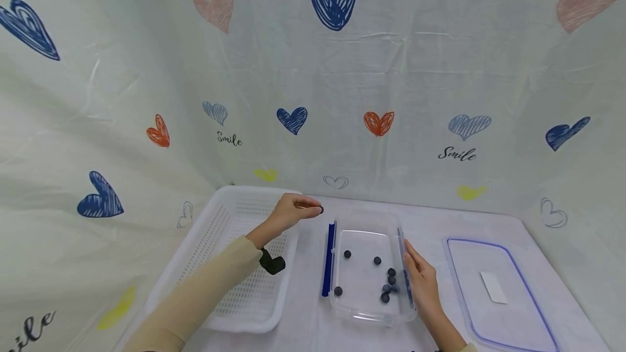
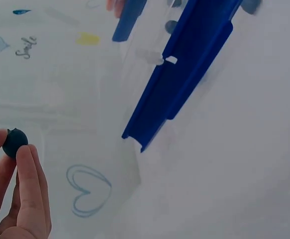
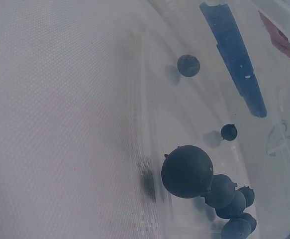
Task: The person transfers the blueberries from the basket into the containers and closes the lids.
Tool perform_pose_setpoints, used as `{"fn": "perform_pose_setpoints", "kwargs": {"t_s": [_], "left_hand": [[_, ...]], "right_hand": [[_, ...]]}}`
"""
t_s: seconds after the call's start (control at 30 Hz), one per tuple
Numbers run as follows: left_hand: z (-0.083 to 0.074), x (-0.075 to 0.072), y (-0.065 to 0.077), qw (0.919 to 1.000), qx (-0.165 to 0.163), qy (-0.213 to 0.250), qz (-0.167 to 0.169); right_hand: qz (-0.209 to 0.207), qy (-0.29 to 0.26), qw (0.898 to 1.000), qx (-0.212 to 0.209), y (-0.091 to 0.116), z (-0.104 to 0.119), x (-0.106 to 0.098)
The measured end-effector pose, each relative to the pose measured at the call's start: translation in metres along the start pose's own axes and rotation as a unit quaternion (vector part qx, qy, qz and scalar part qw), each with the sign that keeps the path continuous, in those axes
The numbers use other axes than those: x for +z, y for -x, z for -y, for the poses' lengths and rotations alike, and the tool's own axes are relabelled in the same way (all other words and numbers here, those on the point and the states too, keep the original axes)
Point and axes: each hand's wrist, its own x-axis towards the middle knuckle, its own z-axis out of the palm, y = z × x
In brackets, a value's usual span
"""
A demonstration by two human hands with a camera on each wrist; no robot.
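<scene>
My left hand [image 1: 289, 213] pinches a blueberry [image 2: 15, 143] between thumb and fingertips, raised between the white basket and the clear plastic container [image 1: 362, 313]. The left wrist view shows the berry's small crown against the thumb. Inside the container several dark blueberries [image 1: 377, 261] lie loose, most of them clustered toward its right side. My right hand [image 1: 424, 281] holds the container's right side by the hinged flap; the right wrist view does not show this hand, only berries [image 3: 187, 172] seen through the clear wall. A blue clasp flap [image 1: 329, 259] hangs open on the left side.
A white perforated basket [image 1: 230, 249] stands left of the container, beneath my left forearm. To the right lies a clear lid [image 1: 508, 314] with a blue-edged seal and a white label [image 1: 493, 287]. A heart-printed sheet [image 1: 337, 80] hangs behind the white table surface.
</scene>
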Motion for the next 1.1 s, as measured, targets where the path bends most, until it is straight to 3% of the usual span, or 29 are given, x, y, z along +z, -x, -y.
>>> {"fn": "perform_pose_setpoints", "kwargs": {"t_s": [0.37,0.7,1.1], "left_hand": [[-0.019,0.028,0.005,0.9981,0.019,-0.006,0.058],[-0.055,0.044,0.030,0.9951,0.038,-0.040,0.082],[-0.051,0.058,0.033,0.9905,0.060,-0.034,0.118]], "right_hand": [[0.005,-0.005,1.000,-0.005,0.001,0.001,0.000],[0.004,-0.008,1.000,0.000,0.001,0.002,0.001],[0.003,0.001,1.000,0.000,0.001,0.002,0.002]]}}
